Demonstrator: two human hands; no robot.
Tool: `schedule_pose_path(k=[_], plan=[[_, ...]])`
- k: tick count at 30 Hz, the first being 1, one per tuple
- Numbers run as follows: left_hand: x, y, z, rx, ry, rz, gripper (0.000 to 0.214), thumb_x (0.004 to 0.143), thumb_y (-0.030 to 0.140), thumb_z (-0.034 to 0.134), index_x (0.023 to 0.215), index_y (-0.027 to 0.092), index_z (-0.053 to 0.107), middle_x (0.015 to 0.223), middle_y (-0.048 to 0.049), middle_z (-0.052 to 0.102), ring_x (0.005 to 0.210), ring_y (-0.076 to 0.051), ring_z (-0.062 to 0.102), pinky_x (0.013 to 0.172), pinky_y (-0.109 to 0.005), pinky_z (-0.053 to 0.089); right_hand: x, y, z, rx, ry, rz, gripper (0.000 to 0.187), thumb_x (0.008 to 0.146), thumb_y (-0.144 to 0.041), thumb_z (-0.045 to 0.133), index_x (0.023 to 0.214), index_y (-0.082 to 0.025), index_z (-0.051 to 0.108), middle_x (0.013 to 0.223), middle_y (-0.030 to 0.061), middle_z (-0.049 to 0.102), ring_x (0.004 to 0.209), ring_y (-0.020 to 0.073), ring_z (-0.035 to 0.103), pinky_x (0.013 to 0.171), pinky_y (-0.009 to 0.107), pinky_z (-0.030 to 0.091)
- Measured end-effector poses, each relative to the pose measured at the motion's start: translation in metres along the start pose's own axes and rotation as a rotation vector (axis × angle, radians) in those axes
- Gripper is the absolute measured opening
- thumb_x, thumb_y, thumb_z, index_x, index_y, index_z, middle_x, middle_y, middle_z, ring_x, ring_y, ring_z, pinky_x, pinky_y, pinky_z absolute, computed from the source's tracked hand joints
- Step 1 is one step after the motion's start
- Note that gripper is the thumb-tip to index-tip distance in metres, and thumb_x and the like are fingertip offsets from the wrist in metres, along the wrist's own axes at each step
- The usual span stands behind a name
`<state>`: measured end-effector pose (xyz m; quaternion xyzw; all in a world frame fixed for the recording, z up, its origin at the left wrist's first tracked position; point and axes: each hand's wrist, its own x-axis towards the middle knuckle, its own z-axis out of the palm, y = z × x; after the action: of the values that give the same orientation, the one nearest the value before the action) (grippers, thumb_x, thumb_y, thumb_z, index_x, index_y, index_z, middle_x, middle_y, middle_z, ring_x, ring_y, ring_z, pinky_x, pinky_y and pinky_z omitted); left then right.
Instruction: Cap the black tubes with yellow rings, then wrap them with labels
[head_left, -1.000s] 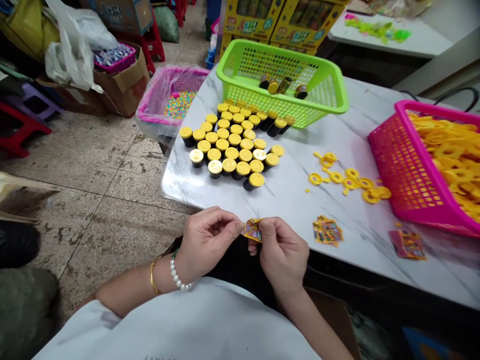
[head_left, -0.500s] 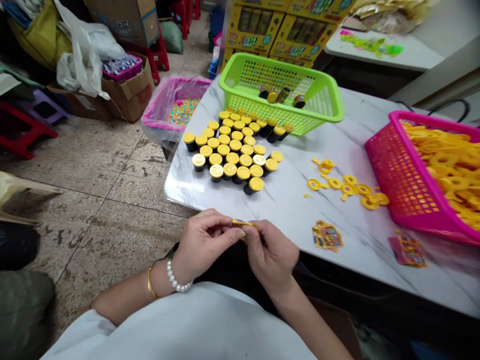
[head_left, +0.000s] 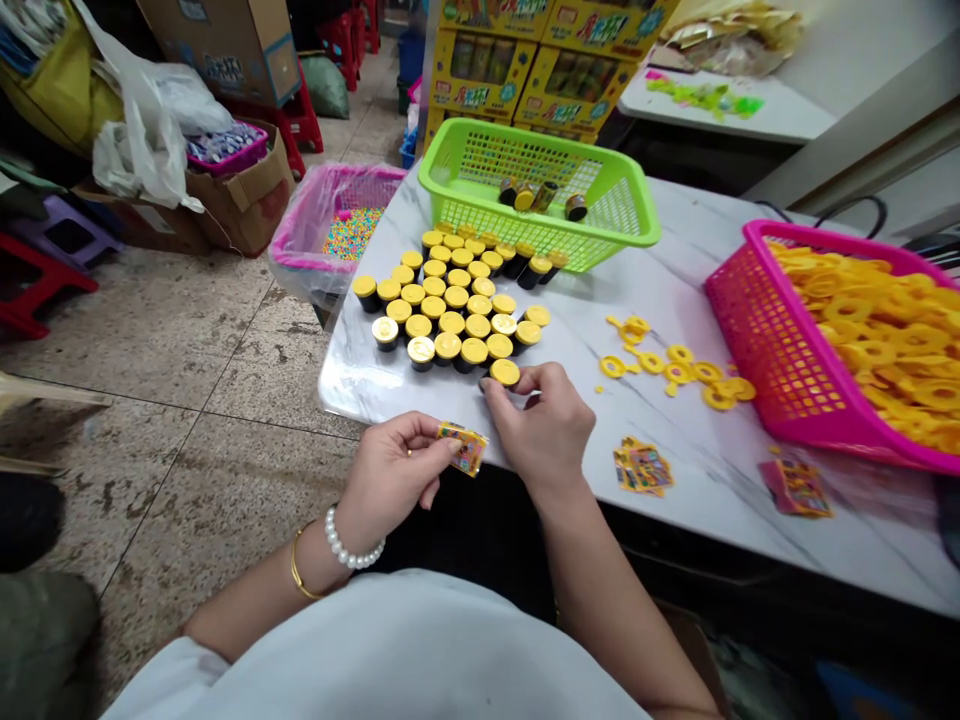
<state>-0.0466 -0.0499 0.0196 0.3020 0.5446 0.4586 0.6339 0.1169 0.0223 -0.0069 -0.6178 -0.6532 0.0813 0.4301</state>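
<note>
Between the thumb and fingers of my left hand (head_left: 401, 465) is a small printed yellow label (head_left: 465, 450), held just off the table's front edge. My right hand (head_left: 541, 425) has its thumb and fingers closed around a small black tub with a yellow lid (head_left: 505, 373), at the near corner of the group. Several more yellow-lidded black tubs (head_left: 451, 323) stand close together behind it. A loose pile of printed labels (head_left: 643, 467) lies on the table to the right of my right hand.
Behind the tubs stands a green basket (head_left: 645, 215) with a few wrapped tubs (head_left: 576, 207) inside. Yellow ring-shaped pieces (head_left: 679, 370) lie beside a pink basket (head_left: 780, 370) full of them. Another label stack (head_left: 799, 488) sits at right. A lined pink basket (head_left: 289, 235) holds colourful beads.
My hands have moved apart. The left keeps the label, now turned so its printed face shows. The right has let go of it, reached forward and taken hold of the nearest tub.
</note>
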Motion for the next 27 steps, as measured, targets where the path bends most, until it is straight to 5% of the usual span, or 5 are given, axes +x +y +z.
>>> schedule_pose_path(k=[4, 8, 13, 19, 27], plan=[[0.01, 0.0, -0.004, -0.168, -0.04, -0.138, 0.025, 0.076, 0.035, 0.075, 0.085, 0.013, 0.066, 0.048, 0.0034, 0.058, 0.03, -0.003, 0.038, 0.033, -0.015, 0.016, -0.01, 0.004, -0.021, 0.59, -0.086, 0.353, 0.041, 0.073, -0.034, 0.079, 0.107, -0.023, 0.059, 0.088, 0.001, 0.069, 0.065, 0.0154, 0.064, 0.063, 0.031, 0.056], [0.017, 0.002, 0.0, -0.318, -0.123, -0.22, 0.026, 0.071, 0.028, 0.079, 0.085, 0.009, 0.069, 0.063, -0.0015, 0.067, 0.033, 0.0, 0.037, 0.032, -0.014, 0.017, -0.024, 0.0, -0.045, 1.034, -0.379, 0.487, 0.029, 0.078, -0.04, 0.077, 0.101, -0.023, 0.07, 0.089, 0.0027, 0.073, 0.074, 0.0174, 0.07, 0.072, 0.033, 0.061], [0.021, 0.007, 0.011, -0.489, -0.198, -0.268, 0.025, 0.068, 0.024, 0.083, 0.076, 0.008, 0.065, 0.063, 0.0009, 0.063, 0.034, 0.003, 0.034, 0.033, -0.011, 0.017, -0.038, -0.008, -0.044, 1.027, -0.322, 0.458, 0.026, 0.079, -0.035, 0.08, 0.1, -0.023, 0.072, 0.11, 0.0077, 0.076, 0.101, 0.0231, 0.071, 0.093, 0.04, 0.058], [0.021, 0.004, 0.009, -0.5, -0.185, -0.272, 0.026, 0.068, 0.023, 0.083, 0.078, 0.009, 0.064, 0.065, 0.0006, 0.064, 0.034, 0.003, 0.036, 0.032, -0.011, 0.017, -0.043, -0.013, -0.043, 0.846, -0.163, 0.446, 0.022, 0.083, -0.032, 0.077, 0.1, -0.022, 0.067, 0.107, 0.0084, 0.078, 0.096, 0.0221, 0.075, 0.087, 0.036, 0.061], [0.022, 0.0, 0.011, -0.581, -0.153, -0.296, 0.023, 0.068, 0.017, 0.082, 0.079, 0.011, 0.063, 0.06, 0.0035, 0.059, 0.036, 0.002, 0.037, 0.033, -0.01, 0.018, -0.044, -0.016, -0.041, 0.889, -0.199, 0.484, 0.02, 0.084, -0.032, 0.075, 0.098, -0.022, 0.063, 0.096, 0.0059, 0.079, 0.089, 0.0205, 0.076, 0.079, 0.034, 0.063]])
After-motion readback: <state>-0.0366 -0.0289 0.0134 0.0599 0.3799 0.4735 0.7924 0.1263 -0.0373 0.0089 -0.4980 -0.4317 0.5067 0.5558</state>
